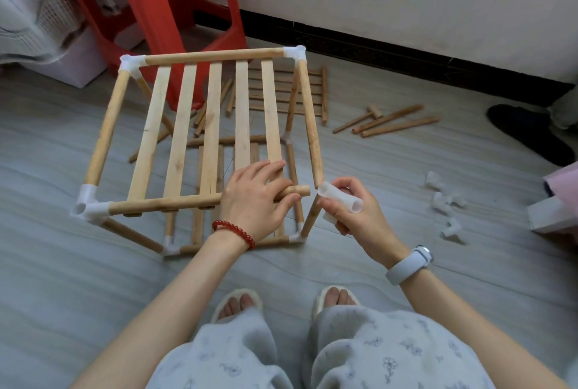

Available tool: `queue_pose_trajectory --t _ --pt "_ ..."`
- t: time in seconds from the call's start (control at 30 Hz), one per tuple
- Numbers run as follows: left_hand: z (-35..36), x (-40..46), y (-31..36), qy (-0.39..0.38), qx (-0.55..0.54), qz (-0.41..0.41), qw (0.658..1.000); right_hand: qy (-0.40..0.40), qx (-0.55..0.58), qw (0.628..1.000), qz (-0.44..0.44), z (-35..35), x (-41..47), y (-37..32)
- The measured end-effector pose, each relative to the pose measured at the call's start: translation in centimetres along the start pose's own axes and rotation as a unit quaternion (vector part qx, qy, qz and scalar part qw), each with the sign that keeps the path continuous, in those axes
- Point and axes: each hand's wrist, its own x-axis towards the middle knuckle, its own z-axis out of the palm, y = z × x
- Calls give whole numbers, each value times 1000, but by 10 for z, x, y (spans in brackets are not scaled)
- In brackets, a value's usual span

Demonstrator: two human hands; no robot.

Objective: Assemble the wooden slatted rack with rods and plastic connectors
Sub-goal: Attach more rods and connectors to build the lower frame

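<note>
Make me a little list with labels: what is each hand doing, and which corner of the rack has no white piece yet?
left hand: grips front rod near its bare end
right hand: pinches white connector
open corner: front right, beside side rod
spare connectors: on floor, right
loose rods: floor, near wall

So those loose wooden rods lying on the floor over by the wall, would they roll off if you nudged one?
Probably. The loose rods look round and smooth, and the floor looks flat and slick, so a sideways nudge would likely roll one. They look stiff and, being thin, probably light.
</note>
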Motion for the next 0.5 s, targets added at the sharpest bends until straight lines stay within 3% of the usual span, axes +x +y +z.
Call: queue_pose_trajectory --t 0.1,0.2,0.27,0.37,0.5 --pt "-5 1 3 21 -89 -25 995 -19 -44 997 -55 1 -1 -4" --pt "-18 4 9 13 -251 -47 967 -36 -195 967 -157 2 -1 -12" --pt "-30 10 14 -40 -261 -31 964 -35 -272 942 -195 1 6 -20" --pt "-53 29 20 -120 -257 -29 959 -20 -326 928 -178 -3 21 -41" --pt "-78 54 26 -114 -271 -84 952 -27 -336 928 -160 -5 39 -80"
